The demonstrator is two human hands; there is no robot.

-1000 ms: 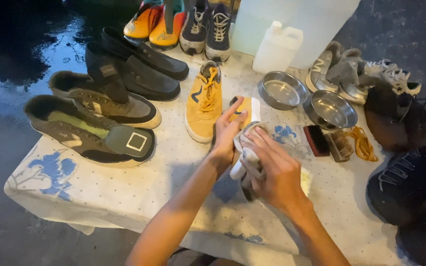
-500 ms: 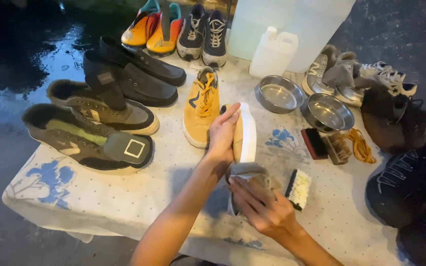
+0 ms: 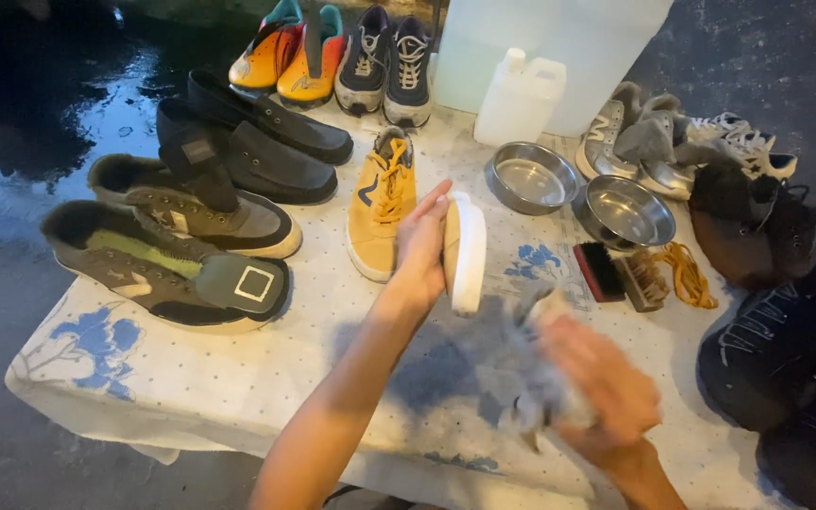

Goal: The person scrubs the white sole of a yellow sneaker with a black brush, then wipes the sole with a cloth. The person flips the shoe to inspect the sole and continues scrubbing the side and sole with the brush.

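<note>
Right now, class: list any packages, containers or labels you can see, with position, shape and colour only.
Small jug: table's far edge, white plastic, boxy, capped.
Large container: behind the jug, pale translucent, blocky.
Patch label: on the nearest grey shoe, white square outline.

A white plastic jug [image 3: 518,97] with a screw cap stands at the far edge of the table, beside the steel bowls. Directly behind it stands a large white translucent container [image 3: 578,47]. No signs or screens are visible.
</note>
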